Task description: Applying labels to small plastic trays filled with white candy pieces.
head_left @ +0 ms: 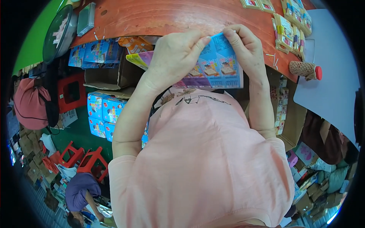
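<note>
My left hand (175, 52) and my right hand (247, 49) hold a printed carton (218, 62) in front of my chest, at the near edge of the table. Blue shows on its upper part, purple along its lower side, and a yellow-green end sticks out left of my left wrist. My left thumb and curled fingers pinch its upper edge. The right thumb presses on the top right corner, with the fingers bent behind. Part of the carton lies hidden behind my left hand and forearm. Whether it is flat or partly unfolded I cannot tell.
Around the reddish wooden table (152, 19) are a dark bowl (68, 34), a clear plastic case (86, 19), banded card bundles (287, 32) and a red-capped wrapped bottle (304, 71). Blue boxes (110, 110) stack at lower left, near red stools (93, 163). Behind, a person in purple (81, 190) bends.
</note>
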